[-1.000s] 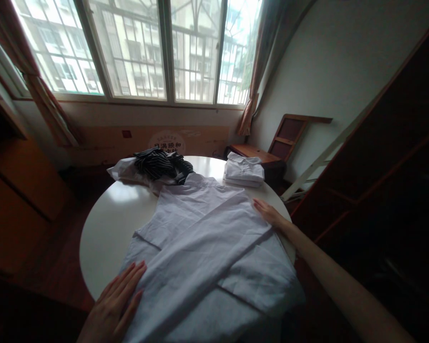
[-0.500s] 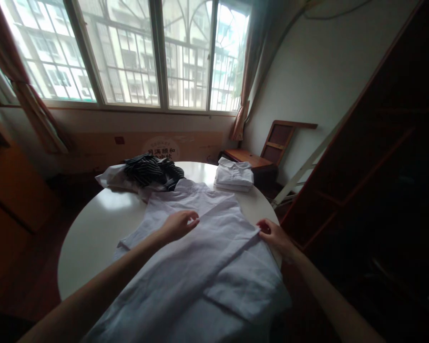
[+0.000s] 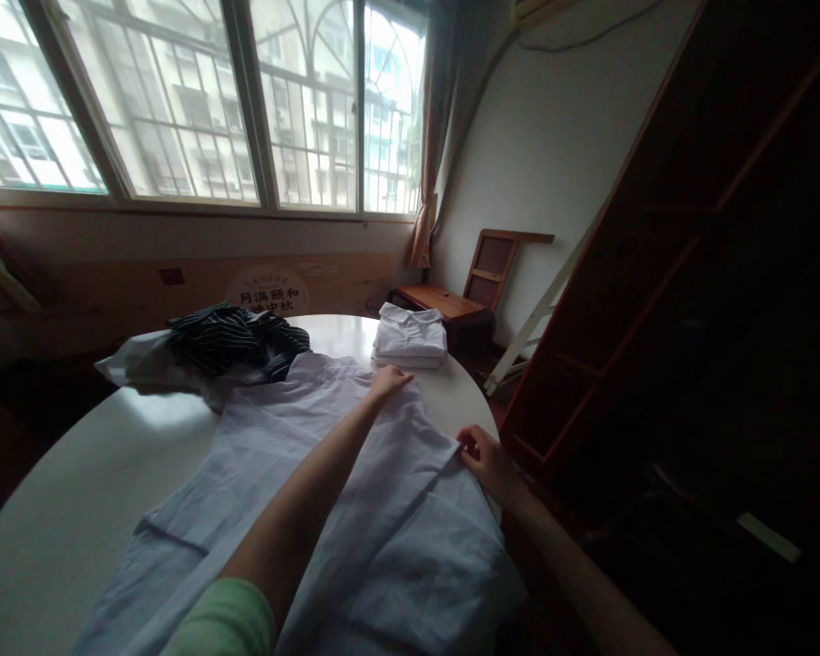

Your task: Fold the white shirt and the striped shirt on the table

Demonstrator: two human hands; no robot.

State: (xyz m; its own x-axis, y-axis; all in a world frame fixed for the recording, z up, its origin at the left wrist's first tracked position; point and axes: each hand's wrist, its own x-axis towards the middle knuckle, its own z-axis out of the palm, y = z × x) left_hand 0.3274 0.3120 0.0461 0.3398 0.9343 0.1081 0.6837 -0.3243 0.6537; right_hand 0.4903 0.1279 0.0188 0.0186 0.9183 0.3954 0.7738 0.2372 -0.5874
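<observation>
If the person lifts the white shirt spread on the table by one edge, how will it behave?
The white shirt would probably droop and lose its folds: it is thin, creased cloth lying flat on the round table. It looks light, so the right hand at its edge and the left hand near the collar should move it easily. It may slide on the glossy tabletop.

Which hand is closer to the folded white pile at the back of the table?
Left. The left hand rests on the spread shirt just short of the folded pile. The right hand grips the shirt's edge, farther away.
</observation>
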